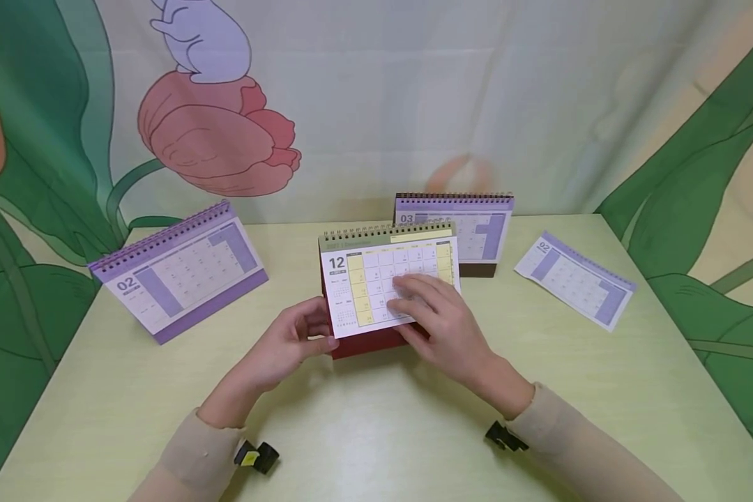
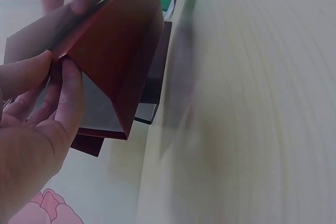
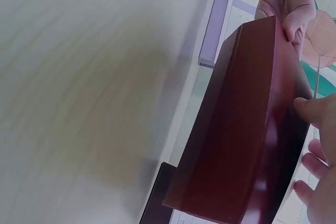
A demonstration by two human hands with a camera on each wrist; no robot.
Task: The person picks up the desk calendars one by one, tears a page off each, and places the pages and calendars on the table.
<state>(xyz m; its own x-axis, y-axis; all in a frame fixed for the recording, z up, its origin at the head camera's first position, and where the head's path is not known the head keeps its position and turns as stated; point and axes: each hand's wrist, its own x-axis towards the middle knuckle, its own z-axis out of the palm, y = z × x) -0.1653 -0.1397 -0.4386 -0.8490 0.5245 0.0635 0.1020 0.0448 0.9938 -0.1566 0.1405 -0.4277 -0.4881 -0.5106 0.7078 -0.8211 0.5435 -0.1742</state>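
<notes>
A desk calendar [image 1: 390, 286] on a dark red stand [image 1: 370, 343], open at page 12 with yellow columns, is tilted back between my hands. My left hand [image 1: 288, 341] grips its left edge, thumb in front and fingers behind. The left wrist view shows that hand [image 2: 47, 108] at the stand's hollow end. My right hand [image 1: 445, 324] has its fingers over the page front and its thumb under the lower page edge. In the right wrist view, the right thumb [image 3: 310, 107] lies against the red stand [image 3: 231, 129], with the other fingers on the page side.
A purple calendar [image 1: 182, 272] showing 02 stands at the left. Another calendar [image 1: 486, 237], showing 03 on a dark base, stands behind the red one, partly hidden. A loose 02 calendar sheet [image 1: 574, 282] lies at the right. A patterned curtain [image 1: 364, 125] hangs behind the table [image 1: 364, 446].
</notes>
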